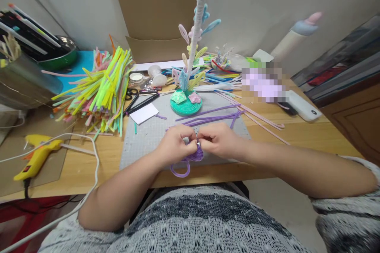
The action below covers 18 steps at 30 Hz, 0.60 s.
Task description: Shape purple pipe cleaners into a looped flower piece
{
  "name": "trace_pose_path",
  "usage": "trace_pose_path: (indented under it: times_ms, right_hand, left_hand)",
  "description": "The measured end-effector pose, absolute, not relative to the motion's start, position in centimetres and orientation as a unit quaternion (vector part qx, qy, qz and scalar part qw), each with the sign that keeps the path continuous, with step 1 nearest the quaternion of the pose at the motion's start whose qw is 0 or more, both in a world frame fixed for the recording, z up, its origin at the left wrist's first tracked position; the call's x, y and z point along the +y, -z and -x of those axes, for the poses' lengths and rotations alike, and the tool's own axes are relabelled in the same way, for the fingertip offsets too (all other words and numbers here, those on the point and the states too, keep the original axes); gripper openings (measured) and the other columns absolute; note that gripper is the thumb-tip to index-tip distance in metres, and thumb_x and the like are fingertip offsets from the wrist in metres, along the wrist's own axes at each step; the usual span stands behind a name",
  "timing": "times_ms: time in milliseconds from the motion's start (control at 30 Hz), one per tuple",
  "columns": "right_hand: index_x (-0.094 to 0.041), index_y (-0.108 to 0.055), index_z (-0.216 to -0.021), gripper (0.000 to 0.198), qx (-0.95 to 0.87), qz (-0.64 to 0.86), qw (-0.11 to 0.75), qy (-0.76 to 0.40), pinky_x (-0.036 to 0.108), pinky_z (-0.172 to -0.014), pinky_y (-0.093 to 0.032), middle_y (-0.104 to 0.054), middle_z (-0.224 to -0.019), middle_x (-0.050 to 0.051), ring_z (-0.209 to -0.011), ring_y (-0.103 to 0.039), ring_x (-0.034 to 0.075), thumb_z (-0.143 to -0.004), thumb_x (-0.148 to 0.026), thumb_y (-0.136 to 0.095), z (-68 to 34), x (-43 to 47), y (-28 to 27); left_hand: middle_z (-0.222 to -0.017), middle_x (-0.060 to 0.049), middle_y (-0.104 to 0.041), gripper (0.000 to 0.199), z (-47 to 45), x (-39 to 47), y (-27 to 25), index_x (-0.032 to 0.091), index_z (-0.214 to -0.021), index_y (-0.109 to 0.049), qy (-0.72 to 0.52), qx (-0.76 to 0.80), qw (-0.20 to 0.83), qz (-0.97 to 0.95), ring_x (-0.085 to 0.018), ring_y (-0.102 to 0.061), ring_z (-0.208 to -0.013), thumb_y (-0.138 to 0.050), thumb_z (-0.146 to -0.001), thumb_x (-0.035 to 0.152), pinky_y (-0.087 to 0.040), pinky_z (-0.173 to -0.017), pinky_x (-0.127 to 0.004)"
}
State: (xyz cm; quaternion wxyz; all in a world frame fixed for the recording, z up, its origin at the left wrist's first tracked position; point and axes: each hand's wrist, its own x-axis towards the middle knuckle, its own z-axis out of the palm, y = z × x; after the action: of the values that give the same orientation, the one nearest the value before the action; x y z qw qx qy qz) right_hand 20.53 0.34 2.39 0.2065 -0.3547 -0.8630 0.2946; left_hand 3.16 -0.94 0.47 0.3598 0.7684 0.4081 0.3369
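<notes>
Near the front edge of the desk, my left hand (pixel 179 144) and my right hand (pixel 219 138) meet with fingertips pinched together. Between them is a purple pipe-cleaner piece (pixel 196 155), bent into closely packed strands, with one loop hanging below my left hand. Both hands grip it; a small whitish spot shows at the fingertips, too small to make out. Just beyond lie several loose purple pipe cleaners (pixel 208 118) on the grey cutting mat (pixel 148 138). Past them stands a round green base (pixel 186 106) with a white wrapped stem (pixel 196 27) and pastel pipe-cleaner shapes around it.
A big bundle of coloured pipe cleaners (pixel 103 91) lies at left, near scissors (pixel 131 94) and black pens (pixel 144 103). A yellow glue gun (pixel 37 158) rests at far left, with a white cable (pixel 96 166) beside my left arm. Pink pipe cleaners (pixel 261 116) lie at right.
</notes>
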Motion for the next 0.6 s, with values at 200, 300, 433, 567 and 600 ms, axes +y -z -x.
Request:
trace_pose_path:
  times_ms: [200,300,433,567,600]
  right_hand:
    - [-0.017,-0.047,-0.054,0.010,-0.649,0.495,0.123,-0.564,0.021,-0.041,-0.020,-0.038,-0.044,-0.007,-0.040,-0.028,0.005,-0.064,-0.018,-0.047,-19.8,1.0,-2.8]
    - [-0.020,-0.043,-0.057,0.009,-0.530,0.519,0.083,-0.666,0.021,-0.037,-0.011,-0.030,-0.039,-0.010,-0.034,-0.017,0.005,-0.065,-0.022,-0.046,-19.7,1.3,-2.7]
    - [-0.018,-0.049,-0.063,0.009,-0.586,0.466,0.069,-0.659,0.020,-0.040,-0.017,-0.035,-0.044,-0.009,-0.039,-0.024,0.005,-0.067,-0.025,-0.051,-20.3,2.4,-2.6]
    - [-0.015,-0.059,-0.073,0.019,-0.719,0.404,0.087,-0.559,0.021,-0.050,-0.028,-0.046,-0.057,-0.005,-0.051,-0.037,0.007,-0.072,-0.033,-0.055,-21.3,3.8,-3.6]
    - [-0.014,-0.060,-0.073,0.021,-0.733,0.410,0.080,-0.537,0.021,-0.051,-0.029,-0.047,-0.057,-0.005,-0.053,-0.037,0.007,-0.073,-0.034,-0.055,-21.5,4.1,-4.0]
  left_hand:
    - [-0.057,0.001,-0.054,0.013,-3.1,-0.7,-0.1,0.017,-0.058,-0.054,-0.303,0.347,0.147,-0.875,-0.013,-0.046,-0.061,-0.050,-0.071,0.014,-0.035,-0.066,-0.028]
    - [-0.060,0.000,-0.056,0.012,-3.1,-0.7,-0.1,0.017,-0.063,-0.057,-0.286,0.340,0.126,-0.887,-0.014,-0.048,-0.063,-0.050,-0.072,0.014,-0.035,-0.068,-0.029]
    - [-0.058,0.000,-0.057,0.014,-3.1,-0.6,-0.2,0.017,-0.059,-0.056,-0.289,0.395,0.167,-0.856,-0.014,-0.049,-0.062,-0.052,-0.072,0.016,-0.036,-0.068,-0.029]
    - [-0.062,0.000,-0.061,0.016,-3.0,-0.3,-0.1,0.016,-0.064,-0.060,-0.318,0.495,0.331,-0.738,-0.013,-0.052,-0.060,-0.053,-0.076,0.024,-0.038,-0.062,-0.026]
    - [-0.064,-0.001,-0.062,0.017,-3.0,-0.2,0.0,0.016,-0.066,-0.061,-0.330,0.508,0.384,-0.697,-0.012,-0.052,-0.060,-0.053,-0.077,0.027,-0.038,-0.060,-0.024]
